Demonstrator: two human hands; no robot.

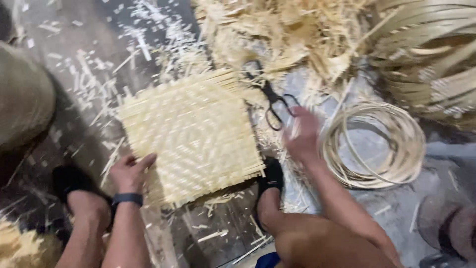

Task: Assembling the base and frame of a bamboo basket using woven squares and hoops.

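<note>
A square woven mat of pale bamboo strips point(191, 134) lies flat on the floor between my feet. My left hand point(130, 171), with a dark band on the wrist, rests on the mat's near left corner, fingers spread on its edge. My right hand point(302, 134) is blurred in the air to the right of the mat, fingers apart, just below a pair of black scissors point(271, 101) that lies on the floor. I cannot see anything in that hand.
A coil of thin cane point(374, 144) lies at the right. Heaps of bamboo shavings point(287, 30) and curved strips point(426, 49) fill the top. Both my feet wear black sandals point(271, 176). Loose slivers are scattered on the grey floor point(89, 64).
</note>
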